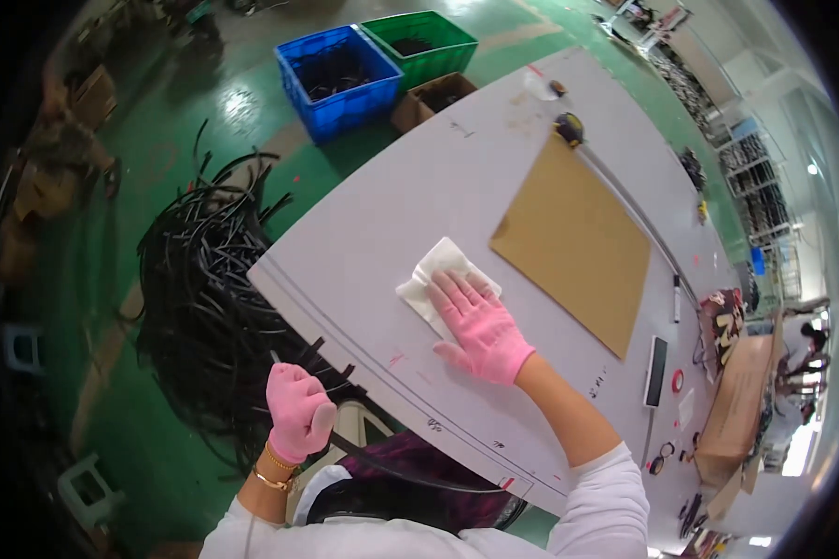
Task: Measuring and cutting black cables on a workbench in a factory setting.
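Observation:
My right hand (480, 331), in a pink glove, lies flat with fingers stretched on a folded white cloth (424, 270), pressing it against the white tabletop (373, 242). Off the table's near left edge, my left hand (298, 410) is closed, also in a pink glove. A long black strip (410, 469) runs from beside this fist along the near table edge, and a small grey tip pokes out above the fingers. The fist hides how the strip passes through it. A brown cardboard sheet (578, 242) rests beyond my right hand.
A big heap of black strips (214, 289) lies on the green floor at left. Blue (345, 116) and green (443, 61) crates stand past the far edge. On the table are a tape measure (569, 129), a marker (677, 298) and a black-and-white device (656, 373).

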Motion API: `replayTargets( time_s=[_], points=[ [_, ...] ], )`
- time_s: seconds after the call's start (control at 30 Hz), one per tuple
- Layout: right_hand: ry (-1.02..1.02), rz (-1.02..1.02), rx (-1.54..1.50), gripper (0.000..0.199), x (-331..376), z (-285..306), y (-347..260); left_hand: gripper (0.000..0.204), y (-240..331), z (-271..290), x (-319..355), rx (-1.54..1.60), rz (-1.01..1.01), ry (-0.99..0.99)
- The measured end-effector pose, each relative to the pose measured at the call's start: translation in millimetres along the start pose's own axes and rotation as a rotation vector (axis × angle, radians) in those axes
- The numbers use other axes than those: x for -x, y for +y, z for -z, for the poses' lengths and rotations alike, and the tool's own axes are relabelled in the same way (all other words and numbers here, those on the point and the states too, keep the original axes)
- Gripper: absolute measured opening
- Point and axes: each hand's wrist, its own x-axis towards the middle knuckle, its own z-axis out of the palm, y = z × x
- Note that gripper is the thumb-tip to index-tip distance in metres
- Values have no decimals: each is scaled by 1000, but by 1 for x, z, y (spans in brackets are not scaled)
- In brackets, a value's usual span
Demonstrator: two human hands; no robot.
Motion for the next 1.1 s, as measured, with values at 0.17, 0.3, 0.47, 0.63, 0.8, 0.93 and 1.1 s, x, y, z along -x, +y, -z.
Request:
replayTargets(
  time_s=[0.17, 0.3, 0.47, 0.63, 0.8, 0.93, 1.1],
  points=[
    [2, -206, 99, 75, 21, -3, 44, 35, 4, -12, -4, 9, -35, 46],
    [20, -310, 125, 73, 38, -6, 85, 35, 8, -22, -8, 20, -49, 40],
    [49, -514, 135, 73, 39, -12, 152, 35, 7, -27, -7, 3, -53, 33],
    [110, -702, 68, 71, 47, -2, 210, 35, 6, -34, -17, -14, -76, 61],
    [139, -401, 144, 73, 8, -33, 167, 38, -6, -39, -19, -90, -63, 18],
    [56, -186, 20, 77, -74, 13, 127, 38, -7, -49, -24, -131, -44, 29],
    [79, -454, 133, 80, -142, 29, 219, 24, -8, -56, -27, -187, -56, 85]
  ],
)
